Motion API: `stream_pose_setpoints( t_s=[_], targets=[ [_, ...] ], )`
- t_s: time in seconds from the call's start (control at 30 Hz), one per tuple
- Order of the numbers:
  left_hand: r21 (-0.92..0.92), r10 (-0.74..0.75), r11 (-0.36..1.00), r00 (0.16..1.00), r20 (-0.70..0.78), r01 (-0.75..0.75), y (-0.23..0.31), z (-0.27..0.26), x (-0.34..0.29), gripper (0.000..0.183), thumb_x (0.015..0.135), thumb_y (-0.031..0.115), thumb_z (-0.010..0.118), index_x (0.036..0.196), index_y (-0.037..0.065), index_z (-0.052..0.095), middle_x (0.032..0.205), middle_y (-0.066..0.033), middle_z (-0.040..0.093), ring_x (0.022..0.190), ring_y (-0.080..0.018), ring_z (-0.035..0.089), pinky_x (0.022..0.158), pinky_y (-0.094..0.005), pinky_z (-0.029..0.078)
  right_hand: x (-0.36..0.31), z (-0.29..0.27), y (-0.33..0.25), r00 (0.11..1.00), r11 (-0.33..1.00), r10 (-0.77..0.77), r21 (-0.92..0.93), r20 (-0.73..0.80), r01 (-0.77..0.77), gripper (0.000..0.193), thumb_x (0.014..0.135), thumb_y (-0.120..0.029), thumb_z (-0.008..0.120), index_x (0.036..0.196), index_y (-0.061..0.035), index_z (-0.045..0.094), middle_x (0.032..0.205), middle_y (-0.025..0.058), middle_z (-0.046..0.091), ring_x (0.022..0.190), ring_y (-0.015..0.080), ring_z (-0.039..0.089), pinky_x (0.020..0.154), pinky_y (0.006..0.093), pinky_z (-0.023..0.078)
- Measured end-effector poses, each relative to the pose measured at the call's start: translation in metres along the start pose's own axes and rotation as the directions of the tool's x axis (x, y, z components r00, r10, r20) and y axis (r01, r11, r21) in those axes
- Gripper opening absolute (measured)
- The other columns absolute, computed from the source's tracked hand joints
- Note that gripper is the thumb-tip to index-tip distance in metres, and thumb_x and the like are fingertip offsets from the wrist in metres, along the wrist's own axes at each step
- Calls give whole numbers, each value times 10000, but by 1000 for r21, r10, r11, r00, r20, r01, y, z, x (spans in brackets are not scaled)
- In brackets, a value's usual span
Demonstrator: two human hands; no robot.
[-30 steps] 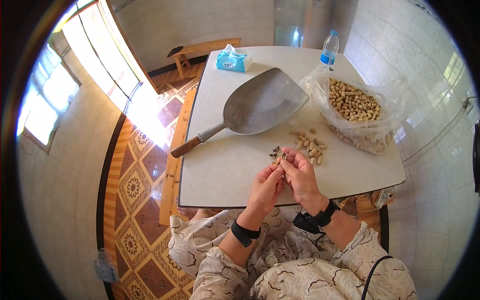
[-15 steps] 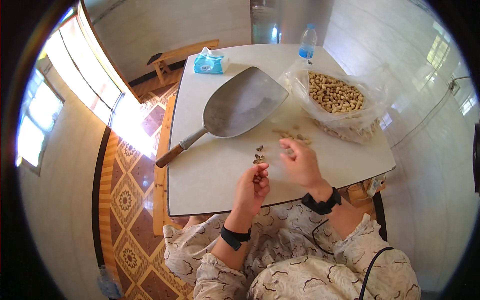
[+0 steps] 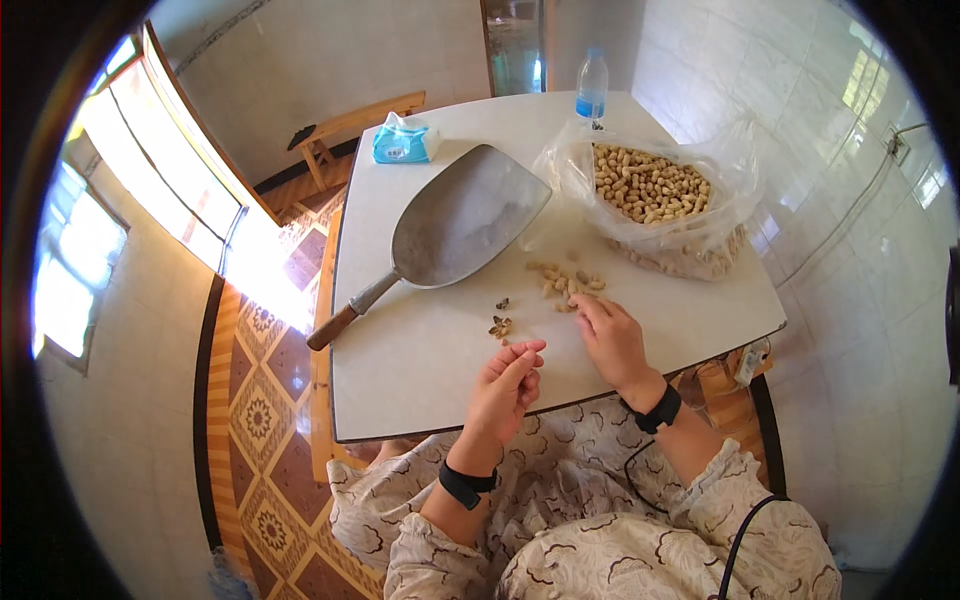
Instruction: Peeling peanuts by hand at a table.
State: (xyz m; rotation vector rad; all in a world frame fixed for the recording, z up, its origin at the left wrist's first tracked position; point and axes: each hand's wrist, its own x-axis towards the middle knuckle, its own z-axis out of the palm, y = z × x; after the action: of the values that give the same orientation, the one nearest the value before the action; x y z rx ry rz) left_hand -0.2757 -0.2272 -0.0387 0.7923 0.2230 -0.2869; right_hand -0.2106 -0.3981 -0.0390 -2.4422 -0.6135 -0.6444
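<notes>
My left hand (image 3: 508,388) is closed above the table near its front edge, thumb pressed to the curled fingers. Whatever lies in it is hidden. A few dark shell scraps (image 3: 500,326) lie on the tabletop just beyond it. To the right, my right hand (image 3: 612,343) reaches down with its fingertips drawn together on a peanut at the near edge of a small pile of peanuts (image 3: 556,277). Behind that pile, a clear plastic bag (image 3: 735,200) stands wide at the top, full of unshelled peanuts (image 3: 650,183).
A large metal scoop (image 3: 465,215) with a wooden handle lies across the left of the pale table (image 3: 400,385). At the back are a blue tissue pack (image 3: 404,143) and a water bottle (image 3: 592,85). A wooden bench (image 3: 365,120) stands beyond; a tiled wall rises at right.
My right hand has lowered onto the near edge of the peanut pile. The left hand has stayed near its place, its fingers curled. The whole view has shifted slightly.
</notes>
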Motion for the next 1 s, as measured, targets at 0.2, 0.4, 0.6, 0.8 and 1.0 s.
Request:
stream_pose_setpoints(
  t_s=[0.2, 0.4, 0.6, 0.8, 1.0],
  targets=[
    [215, 115, 970, 993, 21, -116, 0, 16, -7, 267, 885, 145, 567, 1121, 21, 560, 701, 62, 445, 574, -13, 372, 482, -157, 291, 2, -24, -28, 784, 221, 315, 762, 535, -608, 377, 854, -197, 606, 1159, -15, 479, 819, 53, 626, 695, 124, 600, 565, 239, 483],
    [536, 293, 802, 956, 31, -263, 3, 37, -7, 242, 844, 62, 555, 1061, -24, 617, 806, -15, 626, 630, -48, 487, 586, -181, 363, -1, -21, -35, 738, 17, 276, 764, 616, -644, 454, 874, -270, 592, 1195, -1, 415, 811, 56, 615, 636, 91, 566, 513, 209, 463],
    [473, 329, 832, 944, -2, -289, 3, 22, -5, 232, 864, 129, 559, 1051, -1, 600, 819, -18, 623, 631, -35, 515, 492, -143, 325, 0, -7, -46, 882, 58, 152, 887, 446, -458, 392, 907, -247, 544, 1187, -2, 419, 802, 40, 593, 642, 76, 537, 554, 216, 449],
    [216, 293, 937, 954, -67, -273, -4, 23, -1, 213, 888, 132, 558, 1034, -13, 612, 778, 2, 605, 588, -20, 464, 508, -161, 347, -5, -12, -50, 875, 274, 222, 834, 429, -479, 321, 924, -180, 500, 1184, -6, 429, 833, 69, 616, 708, 93, 560, 599, 246, 463],
    [238, 284, 934, 958, -39, -267, -3, 23, -4, 189, 913, 151, 513, 1009, 23, 613, 739, 33, 579, 581, -1, 459, 489, -130, 343, -9, -10, -60, 975, 586, 194, 784, 109, -205, 271, 906, -142, 462, 1140, -5, 461, 852, 185, 615, 735, 340, 614, 645, 376, 489]
  ],
)
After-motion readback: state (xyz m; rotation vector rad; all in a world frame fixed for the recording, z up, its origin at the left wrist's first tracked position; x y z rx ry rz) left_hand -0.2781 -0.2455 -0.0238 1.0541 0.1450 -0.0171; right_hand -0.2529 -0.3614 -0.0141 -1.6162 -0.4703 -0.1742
